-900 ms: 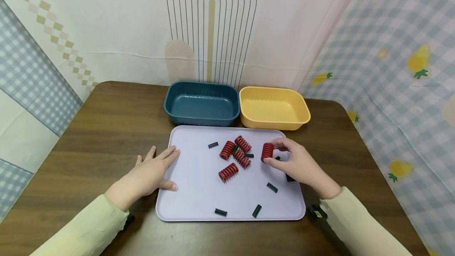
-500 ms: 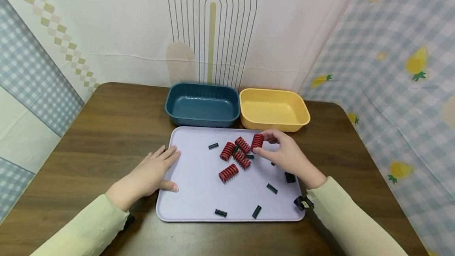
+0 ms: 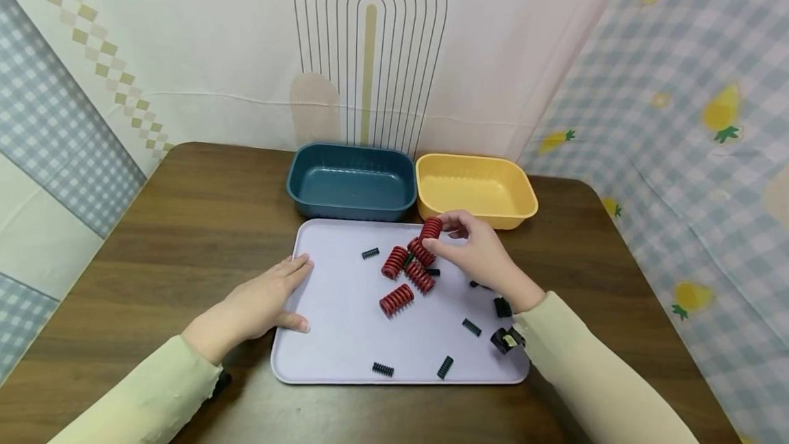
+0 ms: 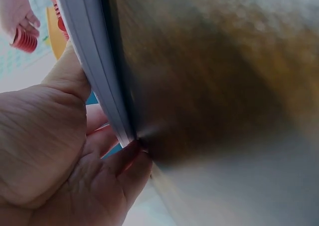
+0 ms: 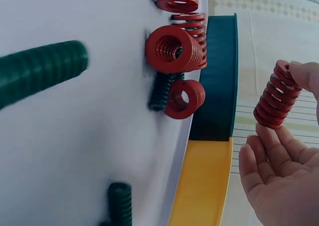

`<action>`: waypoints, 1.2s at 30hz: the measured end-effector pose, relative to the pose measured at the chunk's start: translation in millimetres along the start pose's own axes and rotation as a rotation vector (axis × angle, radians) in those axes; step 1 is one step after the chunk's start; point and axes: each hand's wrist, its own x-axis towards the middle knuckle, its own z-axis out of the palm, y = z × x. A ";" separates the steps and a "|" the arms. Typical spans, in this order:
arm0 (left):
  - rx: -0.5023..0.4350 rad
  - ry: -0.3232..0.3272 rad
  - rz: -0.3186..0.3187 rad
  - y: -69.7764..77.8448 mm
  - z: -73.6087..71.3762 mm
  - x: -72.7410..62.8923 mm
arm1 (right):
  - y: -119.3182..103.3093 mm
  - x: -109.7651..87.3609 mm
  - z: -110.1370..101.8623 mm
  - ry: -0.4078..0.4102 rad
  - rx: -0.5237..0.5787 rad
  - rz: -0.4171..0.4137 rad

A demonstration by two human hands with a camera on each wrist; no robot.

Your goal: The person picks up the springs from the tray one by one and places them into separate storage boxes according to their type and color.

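Observation:
My right hand (image 3: 477,252) pinches a red coil spring (image 3: 431,228) between thumb and fingers, raised over the far side of the lilac tray (image 3: 339,321). In the right wrist view the same spring (image 5: 278,95) is held by its two ends. Below it lies a cluster of red springs (image 3: 394,262), with small dark green springs partly hidden among them. Another red spring (image 3: 396,299) lies slightly nearer. My left hand (image 3: 259,303) rests at the tray's left edge with fingers extended; the left wrist view shows its fingers (image 4: 134,173) against the rim.
Behind the tray stand a blue bin (image 3: 351,187) and a yellow bin (image 3: 474,187), side by side. Several small dark green springs (image 3: 471,327) are scattered about the tray. Everything sits on a brown wooden table (image 3: 216,218), with patterned cloth hanging behind and at the sides.
My right hand has carried the red spring left and farther back, from the tray's right part to over the cluster. The left hand has stayed in place.

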 end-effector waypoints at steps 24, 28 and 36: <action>0.093 0.003 0.024 2.1 0.0 3.5 | -25.8 69.7 48.1 0.205 -0.011 0.031; 0.091 0.008 0.024 1.6 -0.1 3.7 | -23.4 74.4 54.8 0.207 -0.013 0.017; 0.073 -0.001 0.002 1.5 -1.1 2.5 | -20.2 80.2 62.6 0.215 -0.042 0.022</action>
